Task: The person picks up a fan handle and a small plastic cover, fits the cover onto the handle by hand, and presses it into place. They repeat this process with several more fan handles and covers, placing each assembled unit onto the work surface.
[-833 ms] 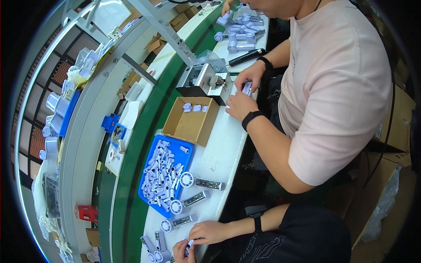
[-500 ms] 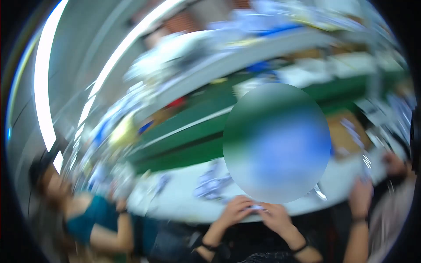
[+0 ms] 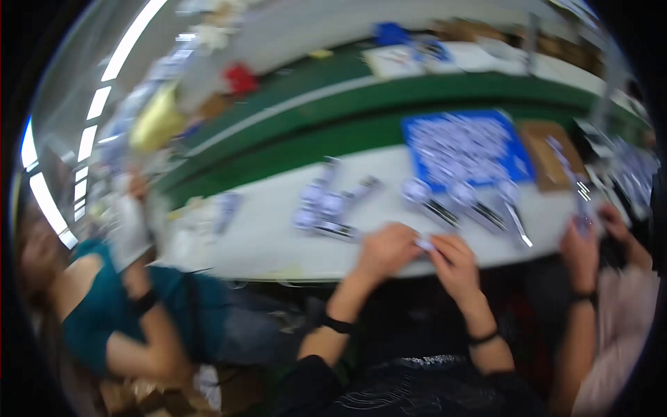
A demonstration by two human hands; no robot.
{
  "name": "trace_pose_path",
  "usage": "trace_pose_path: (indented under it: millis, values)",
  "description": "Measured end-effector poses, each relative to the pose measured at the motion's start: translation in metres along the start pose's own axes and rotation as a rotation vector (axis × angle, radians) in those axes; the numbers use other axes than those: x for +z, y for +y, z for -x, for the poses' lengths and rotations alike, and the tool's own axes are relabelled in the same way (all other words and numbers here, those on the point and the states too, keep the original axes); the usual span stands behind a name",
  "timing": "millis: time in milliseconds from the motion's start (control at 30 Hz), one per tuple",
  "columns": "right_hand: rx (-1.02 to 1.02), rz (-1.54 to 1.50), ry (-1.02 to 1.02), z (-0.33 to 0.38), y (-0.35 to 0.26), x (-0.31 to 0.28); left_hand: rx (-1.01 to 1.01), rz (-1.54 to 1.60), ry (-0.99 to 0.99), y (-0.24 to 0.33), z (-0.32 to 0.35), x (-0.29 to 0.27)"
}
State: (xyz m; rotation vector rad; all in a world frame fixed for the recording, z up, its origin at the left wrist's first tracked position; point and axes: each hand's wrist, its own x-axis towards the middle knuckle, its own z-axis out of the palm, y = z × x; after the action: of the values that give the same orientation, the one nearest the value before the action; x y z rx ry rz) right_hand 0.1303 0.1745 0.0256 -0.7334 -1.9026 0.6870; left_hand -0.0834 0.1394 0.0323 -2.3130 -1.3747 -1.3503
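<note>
My left hand [image 3: 389, 251] and my right hand [image 3: 455, 265] meet over the near edge of the white table. Both are closed, fingertips pinching a small pale lilac piece [image 3: 424, 244] between them; its kind is too blurred to tell. Just beyond my right hand lie several lilac parts with round heads and shiny, narrow stems, one of them a round-headed part [image 3: 462, 194]. To the left of my left hand is a loose cluster of similar lilac parts [image 3: 323, 205]. Behind them, a blue tray [image 3: 526, 163] is filled with many small lilac pieces.
A brown cardboard piece [image 3: 556, 177] lies right of the tray. At right, a co-worker's hands [image 3: 580, 247] hold a lilac part. At left, a person in a teal top [image 3: 90, 299] holds up something white [image 3: 128, 233]. A green ledge [image 3: 292, 132] runs behind the table [image 3: 271, 257].
The view has tilted downward and steadied, so more of the table and my forearms shows. My hands stay together around the small piece. The person at left has raised a hand with something white.
</note>
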Motion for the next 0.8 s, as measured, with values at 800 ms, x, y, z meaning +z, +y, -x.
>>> trace_pose_path:
  millis: [800]
  values:
    - [0.13, 0.394, 0.152, 0.068, -0.057, -0.015, -0.193, 0.119, -0.218, 0.021, -0.011, -0.016]
